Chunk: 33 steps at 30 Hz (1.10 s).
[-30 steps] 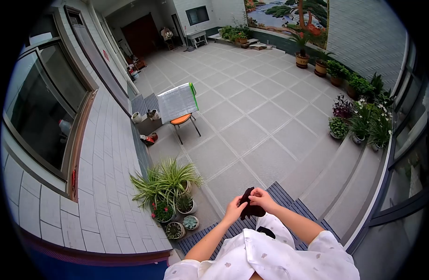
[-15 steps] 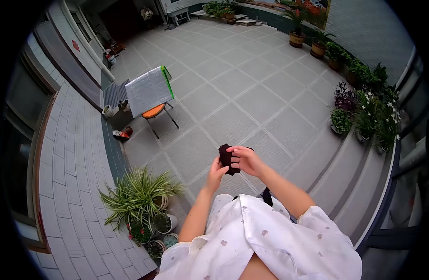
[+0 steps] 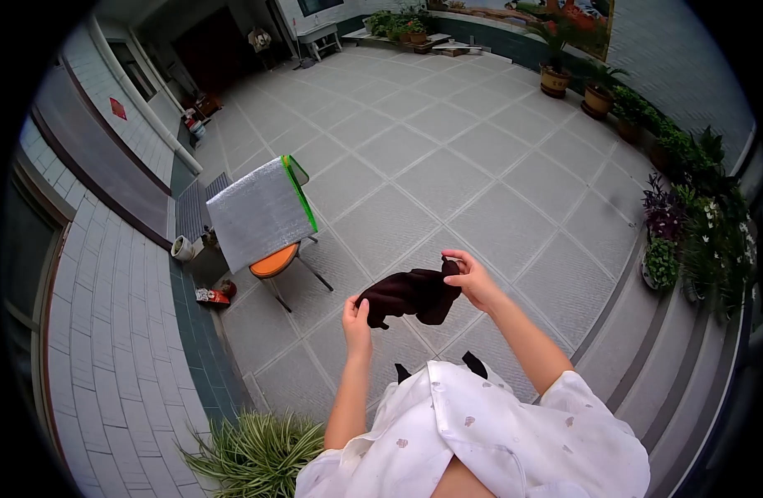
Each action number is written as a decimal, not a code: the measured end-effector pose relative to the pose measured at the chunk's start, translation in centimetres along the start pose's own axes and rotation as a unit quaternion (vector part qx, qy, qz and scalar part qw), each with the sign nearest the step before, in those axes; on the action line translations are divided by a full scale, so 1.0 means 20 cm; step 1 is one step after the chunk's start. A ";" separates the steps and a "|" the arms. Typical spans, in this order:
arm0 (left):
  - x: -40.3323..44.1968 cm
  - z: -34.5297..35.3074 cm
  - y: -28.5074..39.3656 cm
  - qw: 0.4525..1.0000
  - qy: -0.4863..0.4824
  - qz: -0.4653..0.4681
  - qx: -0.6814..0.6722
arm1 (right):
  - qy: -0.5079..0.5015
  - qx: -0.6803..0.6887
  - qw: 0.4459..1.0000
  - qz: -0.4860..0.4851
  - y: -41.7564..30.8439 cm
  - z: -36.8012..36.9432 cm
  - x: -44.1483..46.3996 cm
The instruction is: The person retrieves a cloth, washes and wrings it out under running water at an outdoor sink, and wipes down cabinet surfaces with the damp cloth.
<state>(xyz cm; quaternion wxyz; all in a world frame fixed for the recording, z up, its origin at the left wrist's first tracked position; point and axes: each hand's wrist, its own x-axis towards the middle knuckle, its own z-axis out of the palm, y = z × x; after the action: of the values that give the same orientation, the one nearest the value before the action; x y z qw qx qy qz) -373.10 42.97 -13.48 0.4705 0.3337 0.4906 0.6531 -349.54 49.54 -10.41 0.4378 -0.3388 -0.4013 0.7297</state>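
Observation:
A dark maroon cloth [image 3: 410, 294], soft and gathered in folds, hangs stretched between my two hands in front of my body. What kind of cloth piece it is, I cannot make out. At its left end, my left hand [image 3: 358, 324] pinches the edge between thumb and fingers. The upper right corner is gripped by my right hand [image 3: 471, 280], fingers closed on it. Loose parts of the cloth droop below both hands, clear of the floor.
An orange-seated chair [image 3: 273, 261] with a silver, green-edged insulated sheet [image 3: 261, 214] over it stands ahead left on the tiled floor [image 3: 381, 217]. A spider plant [image 3: 257, 456] is low left. Steps [image 3: 638, 340] and potted plants [image 3: 663, 264] line the right.
My hands have moved apart, and the bunched cloth has opened out between them. The view has shifted, bringing the chair nearer and the plant at lower left partly out of sight.

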 end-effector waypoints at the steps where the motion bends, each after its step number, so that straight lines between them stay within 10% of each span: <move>1: 0.12 -0.03 0.02 0.999 0.027 0.010 0.030 | 0.018 -0.060 0.998 -0.025 -0.04 -0.03 0.12; 4: 0.49 -0.07 0.11 0.991 0.059 0.047 0.107 | 0.132 -0.317 0.936 -0.077 -0.22 -0.11 0.48; 12: 1.50 -0.02 0.05 0.915 0.042 0.128 0.381 | 0.086 -0.468 0.874 -0.101 -0.22 -0.48 1.67; 25: 3.06 -0.09 -0.11 0.838 0.182 0.064 0.510 | -0.056 -0.185 0.980 -0.049 -0.63 -0.43 3.38; 33: 4.26 -0.15 -0.30 0.947 0.058 -0.015 0.316 | 0.040 0.011 0.999 0.028 -0.78 -0.56 4.41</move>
<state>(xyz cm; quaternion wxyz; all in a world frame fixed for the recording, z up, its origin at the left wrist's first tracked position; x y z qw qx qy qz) -402.57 122.79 -22.26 0.3217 0.4196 0.7032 0.4754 -368.55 137.58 -14.30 0.4365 -0.3737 -0.3661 0.7320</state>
